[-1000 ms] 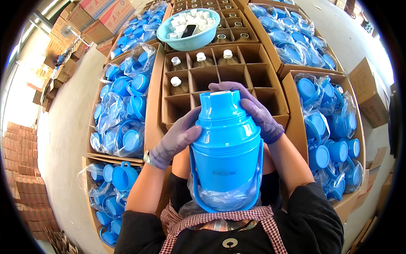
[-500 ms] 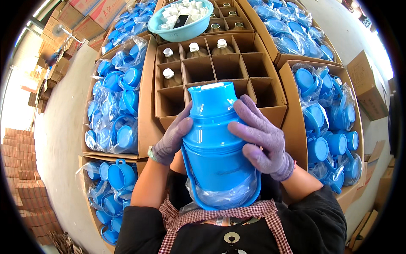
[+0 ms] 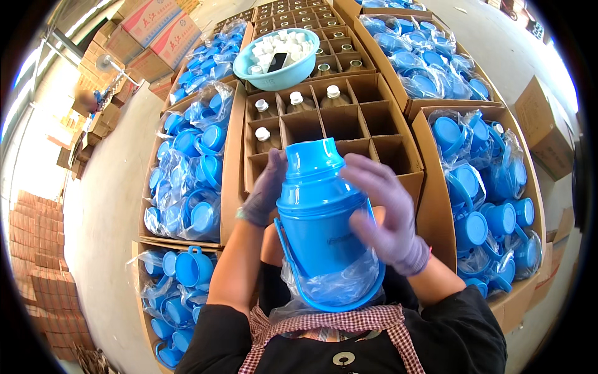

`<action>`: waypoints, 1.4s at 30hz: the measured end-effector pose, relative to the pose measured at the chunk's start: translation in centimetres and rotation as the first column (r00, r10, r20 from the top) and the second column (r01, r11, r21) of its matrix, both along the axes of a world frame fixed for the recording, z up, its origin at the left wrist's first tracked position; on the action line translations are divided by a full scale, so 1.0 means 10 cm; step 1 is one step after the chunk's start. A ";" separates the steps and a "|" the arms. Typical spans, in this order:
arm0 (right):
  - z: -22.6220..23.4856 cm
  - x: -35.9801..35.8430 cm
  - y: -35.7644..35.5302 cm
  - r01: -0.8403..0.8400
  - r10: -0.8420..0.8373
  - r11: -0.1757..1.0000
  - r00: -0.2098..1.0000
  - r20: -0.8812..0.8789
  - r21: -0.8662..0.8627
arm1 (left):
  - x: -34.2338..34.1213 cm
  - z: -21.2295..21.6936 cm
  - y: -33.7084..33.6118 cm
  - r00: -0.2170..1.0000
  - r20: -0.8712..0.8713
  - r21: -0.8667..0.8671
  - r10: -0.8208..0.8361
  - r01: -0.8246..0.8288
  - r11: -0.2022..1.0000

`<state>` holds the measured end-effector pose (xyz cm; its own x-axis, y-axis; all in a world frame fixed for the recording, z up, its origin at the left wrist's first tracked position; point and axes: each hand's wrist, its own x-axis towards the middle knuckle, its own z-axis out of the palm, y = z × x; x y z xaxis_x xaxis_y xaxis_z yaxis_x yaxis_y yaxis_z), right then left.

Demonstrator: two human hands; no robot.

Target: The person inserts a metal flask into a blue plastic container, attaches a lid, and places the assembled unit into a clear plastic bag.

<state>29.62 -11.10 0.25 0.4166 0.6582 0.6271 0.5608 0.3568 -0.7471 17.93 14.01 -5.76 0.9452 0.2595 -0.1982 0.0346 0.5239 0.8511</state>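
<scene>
A blue plastic vacuum flask (image 3: 321,230) with a blue cup lid (image 3: 313,159) stands tilted against my lap, its top pointing away from me. Its carrying handle (image 3: 291,265) hangs down around the body, and crumpled clear plastic (image 3: 339,274) wraps the base. My left hand (image 3: 266,190), in a purple-grey glove, is against the flask's left side by the shoulder; its fingertips are partly hidden. On the right, my gloved right hand (image 3: 387,215) is blurred by motion, fingers apart, beside the lid and shoulder.
Ahead stands a divided carton (image 3: 398,181) with several white-capped bottles (image 3: 263,134). Behind it, a light-blue basin (image 3: 280,80) holds white caps and a phone (image 3: 277,62). Cartons of bagged blue flask parts (image 3: 202,217) line both sides. Stacked cardboard (image 3: 37,262) stands far left.
My right hand has come off the flask and its fingers have spread. The flask has turned slightly and tilts a little left. The view has shifted, showing more of the far cartons.
</scene>
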 end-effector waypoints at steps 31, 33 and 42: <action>-0.37 0.33 -0.12 -0.306 0.295 0.948 0.947 -0.126 -0.082 | -0.16 0.32 -0.24 0.974 -0.112 0.469 -0.198 0.227 0.854; -0.68 0.36 -0.16 -0.329 0.295 0.943 0.763 -0.576 0.048 | -0.19 0.64 -0.44 0.970 -0.240 0.795 -0.042 0.221 0.564; 0.49 -0.54 0.05 0.317 -0.051 0.852 0.843 0.536 -0.418 | -0.26 -0.43 -0.08 0.962 -0.084 0.025 -0.260 0.263 0.964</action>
<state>24.19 -10.57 5.14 0.2869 0.8666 0.4082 0.9106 -0.1145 -0.3971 15.30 13.23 -10.10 0.9628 0.0136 -0.2700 0.2342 0.4569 0.8581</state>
